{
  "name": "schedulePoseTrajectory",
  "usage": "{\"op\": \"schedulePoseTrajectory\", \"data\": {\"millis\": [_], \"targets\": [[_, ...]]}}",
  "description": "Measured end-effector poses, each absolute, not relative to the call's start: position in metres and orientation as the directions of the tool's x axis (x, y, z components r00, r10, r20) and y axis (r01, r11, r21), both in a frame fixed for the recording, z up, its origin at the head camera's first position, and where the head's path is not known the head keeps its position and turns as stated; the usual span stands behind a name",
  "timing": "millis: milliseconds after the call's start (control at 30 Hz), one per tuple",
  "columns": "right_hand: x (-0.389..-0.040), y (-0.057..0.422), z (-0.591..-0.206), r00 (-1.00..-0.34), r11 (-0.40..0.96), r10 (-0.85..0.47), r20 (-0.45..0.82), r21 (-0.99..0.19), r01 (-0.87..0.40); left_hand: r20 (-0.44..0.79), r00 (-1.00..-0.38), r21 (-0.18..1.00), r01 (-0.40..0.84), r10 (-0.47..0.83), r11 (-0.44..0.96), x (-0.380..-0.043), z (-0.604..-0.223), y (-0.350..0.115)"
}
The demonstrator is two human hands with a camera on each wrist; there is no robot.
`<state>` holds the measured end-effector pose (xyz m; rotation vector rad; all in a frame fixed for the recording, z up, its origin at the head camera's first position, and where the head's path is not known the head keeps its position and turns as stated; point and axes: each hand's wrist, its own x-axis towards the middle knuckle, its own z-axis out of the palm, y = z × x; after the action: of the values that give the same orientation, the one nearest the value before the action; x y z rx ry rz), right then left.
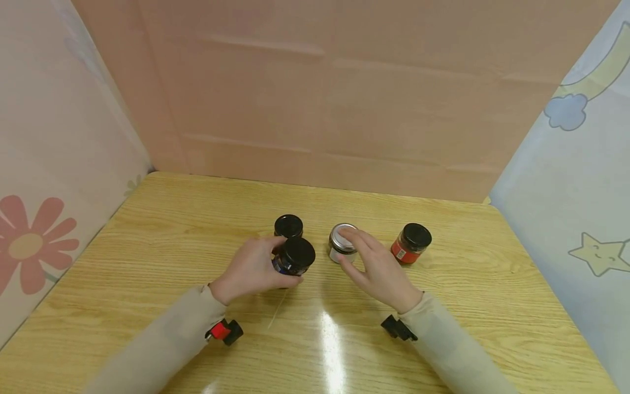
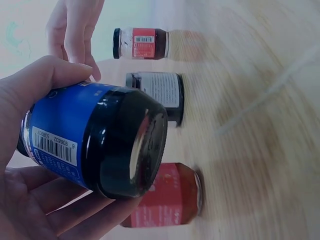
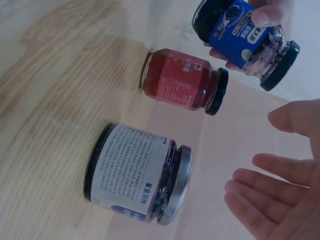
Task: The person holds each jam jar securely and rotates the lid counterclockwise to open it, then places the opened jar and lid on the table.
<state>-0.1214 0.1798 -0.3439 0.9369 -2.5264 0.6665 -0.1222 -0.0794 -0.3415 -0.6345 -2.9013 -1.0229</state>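
My left hand [image 1: 253, 268] grips a jam jar with a blue label and black lid [image 1: 297, 254]. In the left wrist view this blue-label jar [image 2: 95, 135] tilts, its base raised off the wood. My right hand [image 1: 376, 265] is beside the silver-lidded jar [image 1: 339, 253], fingers extended and holding nothing. The right wrist view shows a gap between those fingers [image 3: 265, 185] and the silver-lidded jar [image 3: 135, 172], whose white label carries dense print. Just behind the held jar stands a red-label jar with a black lid [image 1: 289, 224], which also shows in the right wrist view [image 3: 182, 82].
Another red-label jar with a black lid [image 1: 412, 243] stands to the right of my right hand. All of this is on a wooden table [image 1: 197, 219]. A pinkish-brown sheet [image 1: 320, 109] rises behind it, with patterned panels on both sides.
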Motion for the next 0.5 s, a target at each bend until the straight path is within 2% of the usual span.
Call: {"op": "schedulePoseTrajectory", "data": {"millis": [233,500], "targets": [[-0.121,0.175,-0.343,-0.696,0.636,-0.507,0.509,-0.324,-0.700,0.140,-0.903,0.590,0.405,0.406,0.698,-0.122,-0.336,-0.069],[-0.116,0.169,-0.339,-0.739,0.589,-0.502,0.449,-0.448,-0.672,0.187,-0.871,0.570,0.472,0.454,0.672,-0.123,-0.336,-0.059]]}}
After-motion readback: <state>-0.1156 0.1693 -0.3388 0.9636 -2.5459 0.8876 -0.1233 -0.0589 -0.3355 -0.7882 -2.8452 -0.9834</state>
